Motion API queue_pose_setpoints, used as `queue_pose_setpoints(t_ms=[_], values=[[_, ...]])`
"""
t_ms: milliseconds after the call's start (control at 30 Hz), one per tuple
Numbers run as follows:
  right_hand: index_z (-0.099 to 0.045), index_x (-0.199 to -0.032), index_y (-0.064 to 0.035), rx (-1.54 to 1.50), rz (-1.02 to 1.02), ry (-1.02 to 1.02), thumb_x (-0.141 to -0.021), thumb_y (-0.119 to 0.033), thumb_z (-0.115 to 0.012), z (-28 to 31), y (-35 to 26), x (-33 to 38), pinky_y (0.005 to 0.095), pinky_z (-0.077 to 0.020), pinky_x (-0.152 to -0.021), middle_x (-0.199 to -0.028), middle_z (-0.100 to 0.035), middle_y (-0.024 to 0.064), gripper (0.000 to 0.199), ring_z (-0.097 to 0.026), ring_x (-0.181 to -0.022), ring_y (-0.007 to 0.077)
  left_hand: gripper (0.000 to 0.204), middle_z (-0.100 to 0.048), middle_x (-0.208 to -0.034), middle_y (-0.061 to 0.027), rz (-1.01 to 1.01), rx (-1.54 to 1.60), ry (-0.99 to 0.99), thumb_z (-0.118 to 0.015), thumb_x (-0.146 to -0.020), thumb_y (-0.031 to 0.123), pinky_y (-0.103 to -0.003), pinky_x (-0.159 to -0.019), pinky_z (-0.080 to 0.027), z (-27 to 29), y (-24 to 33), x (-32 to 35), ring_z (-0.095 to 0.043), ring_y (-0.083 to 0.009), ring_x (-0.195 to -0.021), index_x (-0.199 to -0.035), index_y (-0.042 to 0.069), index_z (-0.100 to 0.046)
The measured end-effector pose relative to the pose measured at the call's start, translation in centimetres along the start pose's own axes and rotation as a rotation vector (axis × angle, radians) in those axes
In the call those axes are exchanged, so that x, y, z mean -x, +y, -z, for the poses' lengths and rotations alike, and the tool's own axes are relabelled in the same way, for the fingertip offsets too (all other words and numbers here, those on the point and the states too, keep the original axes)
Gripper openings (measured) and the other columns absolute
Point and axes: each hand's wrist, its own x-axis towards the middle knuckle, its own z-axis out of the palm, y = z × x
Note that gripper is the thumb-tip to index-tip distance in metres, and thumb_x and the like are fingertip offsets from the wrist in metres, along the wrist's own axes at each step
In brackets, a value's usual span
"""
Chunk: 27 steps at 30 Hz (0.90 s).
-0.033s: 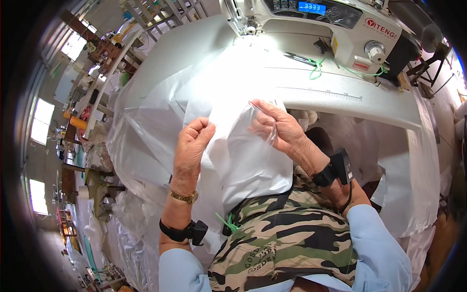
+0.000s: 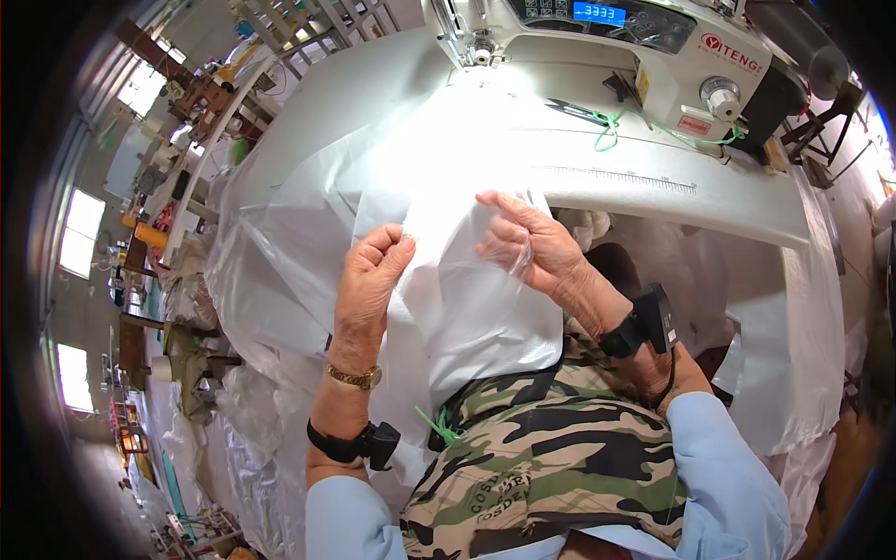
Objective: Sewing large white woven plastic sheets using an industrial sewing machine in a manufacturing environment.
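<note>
The left hand pinches the near edge of a white woven fabric piece between thumb and curled fingers, and the right hand grips the same piece with its fingers closed over a fold, partly veiled by a thin clear plastic film that drapes over the white counter. Where exactly the fabric ends and the film begins is hard to make out, since both are pale and overlap. The fabric's long axis runs away from the person, from the camouflage-patterned apron up toward the needle end of the white sewing machine, whose top is cut off by the picture's edge. Its lower end is hidden behind the apron. Black-handled scissors tied with green cord lie on the counter beside the machine, well apart from both hands
</note>
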Motion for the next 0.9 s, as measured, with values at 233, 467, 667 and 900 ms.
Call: queue_pose_setpoints(t_ms=[233,467,667,900], values=[[-0.055,-0.134,-0.0030,0.087,-0.102,-0.047,-0.105,-0.024,-0.053,-1.8,0.3,0.2,0.0355,-0.0557,-0.088,-0.064,-0.041,-0.0098,0.036,-0.039,-0.054,0.0007,0.015,-0.067,-0.093,0.0021,-0.049,-0.024,-0.065,-0.061,-0.099,0.011,-0.018,-0.075,-0.047,-0.6,0.0,0.0,-0.057,-0.0019,-0.081,-0.107,-0.001,-0.068],[-0.058,-0.133,-0.0047,0.114,-0.178,-0.290,-0.106,-0.030,-0.049,-1.9,2.0,0.1,0.0315,-0.0494,-0.076,-0.059,-0.031,-0.0103,0.038,-0.031,-0.051,0.0032,0.013,-0.064,-0.088,0.0031,-0.048,-0.081,-0.124,-0.061,-0.100,0.011,-0.018,-0.071,-0.046,-0.4,-0.3,-0.3,-0.055,-0.0020,-0.079,-0.100,0.000,-0.067],[-0.062,-0.132,-0.0097,0.171,-0.240,-0.365,-0.108,-0.034,-0.042,-1.9,4.0,0.2,0.0347,-0.0476,-0.078,-0.054,-0.027,-0.0096,0.039,-0.030,-0.049,0.0079,0.021,-0.061,-0.082,0.0051,-0.073,-0.045,-0.084,-0.057,-0.104,0.019,-0.016,-0.064,-0.041,-0.6,-1.0,0.2,-0.050,-0.0001,-0.074,-0.098,0.002,-0.067],[-0.059,-0.136,-0.0103,0.250,-0.293,-0.349,-0.106,-0.028,-0.046,-2.5,3.8,0.7,0.0346,-0.0494,-0.077,-0.054,-0.029,-0.0083,0.036,-0.032,-0.049,0.0071,0.024,-0.050,-0.072,0.0085,-0.057,-0.036,-0.093,-0.064,-0.099,0.028,-0.019,-0.056,-0.031,0.5,-0.6,-0.4,-0.039,0.0005,-0.065,-0.085,0.008,-0.064]])
